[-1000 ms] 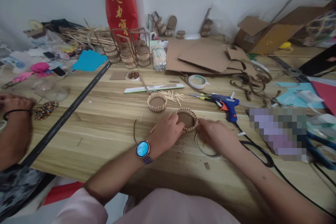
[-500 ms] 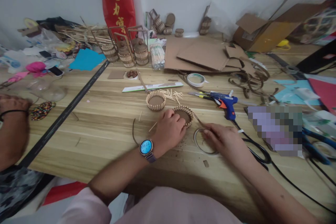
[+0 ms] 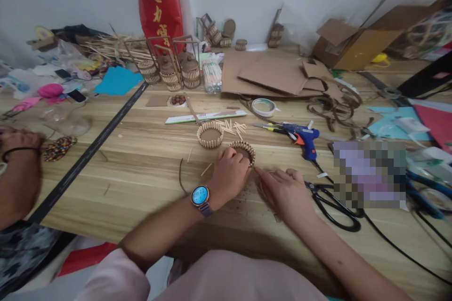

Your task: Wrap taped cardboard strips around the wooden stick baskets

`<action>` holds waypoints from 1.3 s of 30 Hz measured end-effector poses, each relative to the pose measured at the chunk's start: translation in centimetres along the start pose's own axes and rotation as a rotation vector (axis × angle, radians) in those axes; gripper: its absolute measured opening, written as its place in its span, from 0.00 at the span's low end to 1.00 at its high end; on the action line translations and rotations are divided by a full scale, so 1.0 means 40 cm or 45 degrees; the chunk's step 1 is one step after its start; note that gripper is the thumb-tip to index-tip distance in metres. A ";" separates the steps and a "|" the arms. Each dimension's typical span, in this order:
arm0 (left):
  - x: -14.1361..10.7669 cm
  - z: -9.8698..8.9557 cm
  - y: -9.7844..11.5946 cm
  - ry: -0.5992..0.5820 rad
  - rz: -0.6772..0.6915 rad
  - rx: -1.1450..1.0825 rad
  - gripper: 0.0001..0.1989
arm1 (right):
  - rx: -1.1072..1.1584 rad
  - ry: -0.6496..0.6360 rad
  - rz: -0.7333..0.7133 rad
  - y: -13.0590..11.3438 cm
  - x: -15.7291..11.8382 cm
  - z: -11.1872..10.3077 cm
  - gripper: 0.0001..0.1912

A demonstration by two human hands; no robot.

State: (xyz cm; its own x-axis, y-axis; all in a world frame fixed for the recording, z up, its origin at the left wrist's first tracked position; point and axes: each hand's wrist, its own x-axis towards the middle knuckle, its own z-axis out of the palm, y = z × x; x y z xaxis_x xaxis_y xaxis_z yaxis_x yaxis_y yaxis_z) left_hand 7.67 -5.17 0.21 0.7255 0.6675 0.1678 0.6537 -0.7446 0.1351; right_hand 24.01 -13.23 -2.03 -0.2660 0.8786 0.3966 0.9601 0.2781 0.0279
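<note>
A round basket [image 3: 250, 149] of small wooden sticks with a brown base lies on the table in front of me. My left hand [image 3: 229, 169], with a watch on its wrist, is closed on the basket's near left side. My right hand [image 3: 284, 193] is at the basket's right, its index finger and thumb pinched near the rim; the brown strip seen there is mostly hidden by the fingers. Touching or nearly touching the basket, a second stick ring [image 3: 210, 135] stands at the upper left. Loose sticks [image 3: 233, 127] lie behind both.
Right of my hands are a blue glue gun [image 3: 304, 140] and black scissors [image 3: 335, 207]. Behind lie a tape roll [image 3: 263, 107], a ruler-like strip [image 3: 208, 116] and cardboard [image 3: 271, 75]. Finished small baskets [image 3: 170, 74] stand at the back left. Another person's arm [image 3: 21, 174] rests at far left.
My right hand has moved left and closer to the basket, along the strip. The basket has shifted slightly left under my left hand. More of the scissors shows.
</note>
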 end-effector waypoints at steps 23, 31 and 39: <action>0.005 -0.003 -0.007 -0.026 0.088 0.040 0.09 | 0.235 -0.165 0.181 0.012 0.064 -0.013 0.13; 0.005 -0.007 -0.001 -0.031 0.095 0.056 0.09 | 0.203 -0.205 0.214 0.009 0.073 -0.007 0.12; 0.010 0.000 -0.006 -0.034 0.136 0.078 0.10 | 0.180 -0.205 0.251 0.002 0.081 -0.004 0.13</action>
State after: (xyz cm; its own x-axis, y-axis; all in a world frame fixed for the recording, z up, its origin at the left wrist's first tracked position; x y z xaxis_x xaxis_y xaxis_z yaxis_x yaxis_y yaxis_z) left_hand 7.79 -4.72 0.23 0.7966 0.5852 0.1515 0.5839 -0.8098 0.0579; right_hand 23.25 -10.43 -0.59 -0.0962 0.9683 0.2306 0.9761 0.1371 -0.1683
